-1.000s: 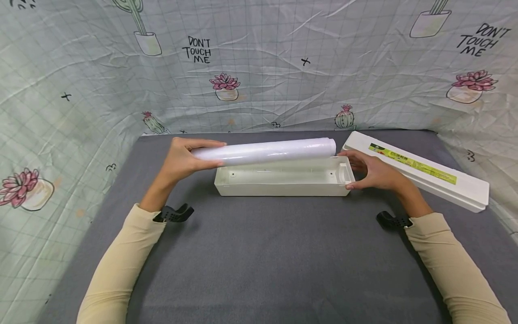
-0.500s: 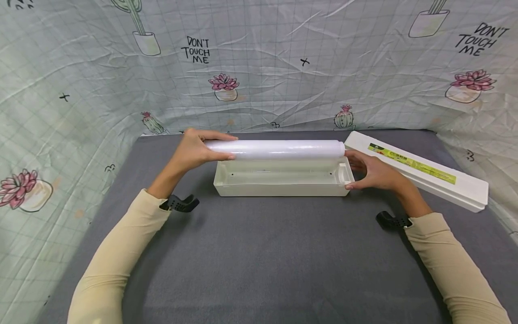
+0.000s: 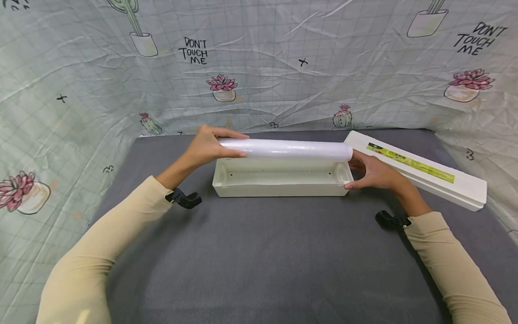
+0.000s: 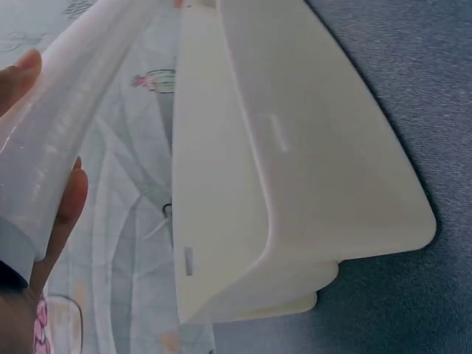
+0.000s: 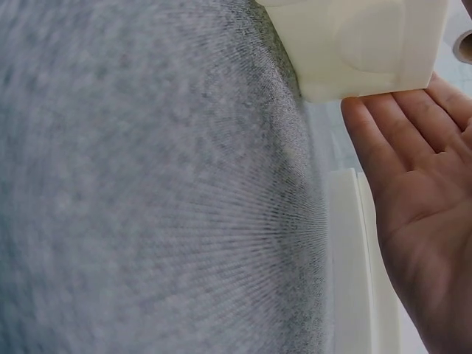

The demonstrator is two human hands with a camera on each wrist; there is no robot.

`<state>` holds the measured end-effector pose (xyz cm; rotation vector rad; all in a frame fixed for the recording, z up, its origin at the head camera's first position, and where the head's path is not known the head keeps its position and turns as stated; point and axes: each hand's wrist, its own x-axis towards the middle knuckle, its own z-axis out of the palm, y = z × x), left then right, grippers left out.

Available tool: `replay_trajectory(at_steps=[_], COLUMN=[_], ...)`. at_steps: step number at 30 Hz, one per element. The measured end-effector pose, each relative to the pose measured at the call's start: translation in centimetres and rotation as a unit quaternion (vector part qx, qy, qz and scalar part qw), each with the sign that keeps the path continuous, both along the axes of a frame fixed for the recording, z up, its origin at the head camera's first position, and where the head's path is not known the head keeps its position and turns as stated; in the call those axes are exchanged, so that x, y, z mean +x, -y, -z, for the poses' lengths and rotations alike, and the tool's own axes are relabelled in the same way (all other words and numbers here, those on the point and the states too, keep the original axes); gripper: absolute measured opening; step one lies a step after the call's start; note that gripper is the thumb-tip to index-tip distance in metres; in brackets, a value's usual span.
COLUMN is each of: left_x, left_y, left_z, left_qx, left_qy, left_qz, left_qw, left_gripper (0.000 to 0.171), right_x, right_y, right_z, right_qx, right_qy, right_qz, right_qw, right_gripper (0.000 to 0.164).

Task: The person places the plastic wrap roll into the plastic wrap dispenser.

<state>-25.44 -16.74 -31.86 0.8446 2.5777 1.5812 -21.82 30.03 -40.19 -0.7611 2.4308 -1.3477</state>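
My left hand [image 3: 207,146] grips the left end of a glossy white roll of plastic wrap [image 3: 289,149], thumb below and fingers above. The roll lies level with the back rim of a long open white plastic box [image 3: 279,191], overlapping it in the head view, its right end slightly lower. At the box's right end my right hand [image 3: 374,172] holds the end wall, thumb at the front corner and fingers behind. In the left wrist view the roll [image 4: 70,110] is apart from the box [image 4: 324,155]. Fingertips touch the box end [image 5: 361,51] in the right wrist view.
A long white lid [image 3: 465,191] with a yellow-green label lies slanted behind and beyond my right hand. Grey cloth [image 3: 275,256] covers the table. Patterned fabric [image 3: 267,81] hangs along the back and sides.
My left hand has carried the roll to the right, and its right end has dropped from tilted up to slightly down. The right hand, box and lid have stayed in place.
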Motion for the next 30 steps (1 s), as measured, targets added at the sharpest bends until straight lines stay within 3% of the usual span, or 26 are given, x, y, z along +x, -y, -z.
replay_trajectory(at_steps=[4, 11, 20, 30], left_x=[-0.02, -0.16, -0.37, -0.12], left_y=[-0.57, -0.92, -0.33, -0.36], left_z=[-0.14, -0.17, -0.59, -1.04], left_qx=[-0.021, -0.034, -0.037, -0.058], left_qy=[0.009, 0.009, 0.03, 0.017], left_qz=[0.013, 0.033, 0.033, 0.036], left_qw=[0.9997, 0.9988, 0.9983, 0.9976], left_gripper=[0.039, 0.037, 0.039, 0.034], right_x=[-0.01, -0.14, -0.26, -0.28], right_y=[-0.05, -0.12, -0.14, -0.13], right_z=[0.12, 0.19, 0.14, 0.22], right_qx=[-0.005, -0.012, -0.006, -0.005], right_qy=[-0.005, 0.0, 0.004, 0.005], right_qz=[0.0, -0.015, -0.004, -0.005], right_qw=[1.0, 1.0, 1.0, 1.0], right_gripper=[0.091, 0.094, 0.094, 0.089])
